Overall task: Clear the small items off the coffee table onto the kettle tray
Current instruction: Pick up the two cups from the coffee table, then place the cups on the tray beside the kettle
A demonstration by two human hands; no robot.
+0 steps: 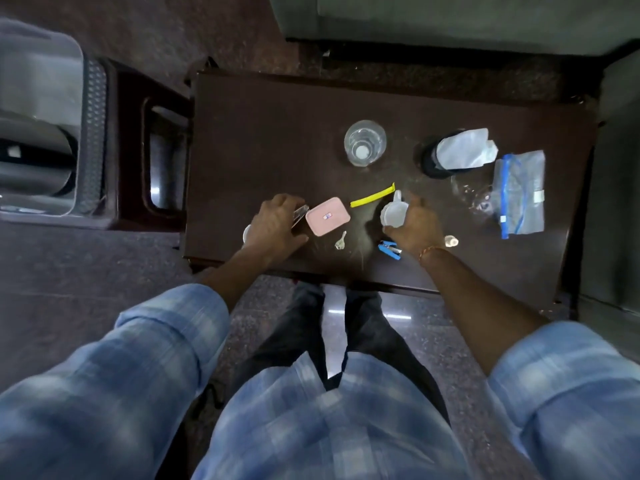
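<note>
Seen from above, a person in a blue checked shirt stands at the near edge of a dark coffee table [277, 133], both hands down among small items. The right hand [417, 225] has its fingers curled closed around a small white cup [393, 213], apparently a little measuring cup with a handle, lifted or just at the tabletop. The left hand [273, 225] is closed on a thin clear piece [300, 213], though blur makes it hard to say what that piece is. To do this step well, each hand should lift straight up before swinging left, so the sleeve does not sweep the clutter, and the cup should stay level. The kettle tray [88, 133] is a grey basket-like tray on a low stand off the table's left end, well apart from the hands, with the kettle [34, 161] inside it. Left on the table: a pink case [327, 216] just beside the left hand, a yellow strip [372, 198], a key [340, 240], a blue stapler [389, 249] beside the right wrist, a clear glass [364, 142], a dark jar [433, 161] with a pale pouch [465, 150] on it, and a zip bag [519, 194] at the right.
</note>
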